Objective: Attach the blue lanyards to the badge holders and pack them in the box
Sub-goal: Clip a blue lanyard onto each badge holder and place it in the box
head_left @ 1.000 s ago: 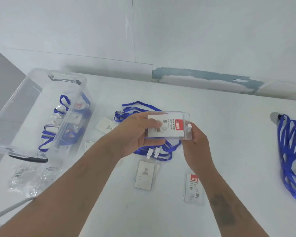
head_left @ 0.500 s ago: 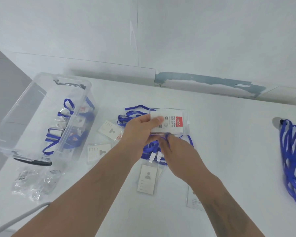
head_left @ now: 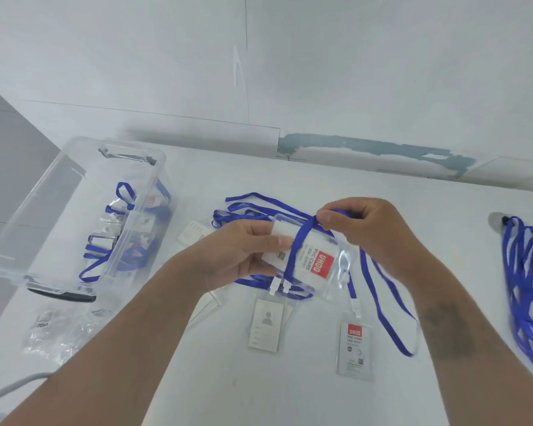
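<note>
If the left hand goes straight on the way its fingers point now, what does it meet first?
Probably the right hand: the left hand holds the badge holder, fingers pointing right, toward it. Depth is unclear.

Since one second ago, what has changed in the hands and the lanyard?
The right hand left the holder's end, went under it, and now pinches the lanyard at the top, strap drawn across the front. The left hand still grips the holder. The box and the table badges have not moved.
</note>
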Motion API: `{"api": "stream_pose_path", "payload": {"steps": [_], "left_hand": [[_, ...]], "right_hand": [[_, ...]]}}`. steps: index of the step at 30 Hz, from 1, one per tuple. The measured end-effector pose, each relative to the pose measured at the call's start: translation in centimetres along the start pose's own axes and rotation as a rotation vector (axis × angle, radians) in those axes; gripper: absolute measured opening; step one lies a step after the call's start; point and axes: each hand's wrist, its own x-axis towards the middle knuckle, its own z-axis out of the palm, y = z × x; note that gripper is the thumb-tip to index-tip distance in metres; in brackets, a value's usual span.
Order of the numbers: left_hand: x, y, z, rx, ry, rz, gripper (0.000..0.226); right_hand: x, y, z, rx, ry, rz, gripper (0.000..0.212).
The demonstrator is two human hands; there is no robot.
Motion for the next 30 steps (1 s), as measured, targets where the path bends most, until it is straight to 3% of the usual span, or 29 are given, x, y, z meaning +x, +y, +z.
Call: {"api": "stream_pose_path", "payload": {"steps": [3,6,8,11,13,16,19,22,24,27,30], "left_hand": [[0.5,-0.2,-0.2,-0.232,0.047,0.079,0.022],[1.4,-0.4,0.0,-0.387,0.247,0.162,0.014],[1.8,-0.8,0.0,-0.248,0.451,0.201,0.009],[2.0,-1.4,-0.4,0.202,0.659,0.227,0.008],[1.4,-1.6,-0.7,0.363,0.599,0.198,0.013],[0.2,-1.3,-0.8,0.358,0.301,0.094,0.009],[-0.9,-0.5,-0.5,0.216,0.045,-0.018,0.013],[-1.5,-0.3,-0.6,0.005,-0.081,-0.027,0.019],[-1.2,-0.4,-0.6,-0.184,-0.064,0.054,0.022],[-0.2,-0.3,-0.2,-0.429,0.165,0.144,0.018],[0.5,-0.9,-0.2,-0.3,0.44,0.172,0.013]], "right_hand": [[-0.2,2.5,2.3,0.153,0.065,0.135,0.044],[-1.7,3.5,5.3,0.051,0.016,0.159,0.04],[-3.1,3.3,6.9,-0.062,-0.073,0.09,0.036],[-4.2,2.7,7.3,-0.416,-0.17,-0.065,0.027],[-3.7,1.8,5.9,-0.52,-0.14,-0.113,0.021],[-2.6,0.1,3.0,-0.493,-0.062,-0.178,0.01],[-1.9,-1.0,0.9,-0.205,-0.083,-0.091,0.012],[-1.4,0.1,0.8,0.06,-0.044,0.009,0.015],[-1.2,1.6,1.9,0.109,0.003,0.06,0.014],[-2.2,2.5,4.3,-0.048,0.01,0.098,0.027],[-4.1,2.6,6.5,-0.293,-0.11,-0.025,0.029]]}}
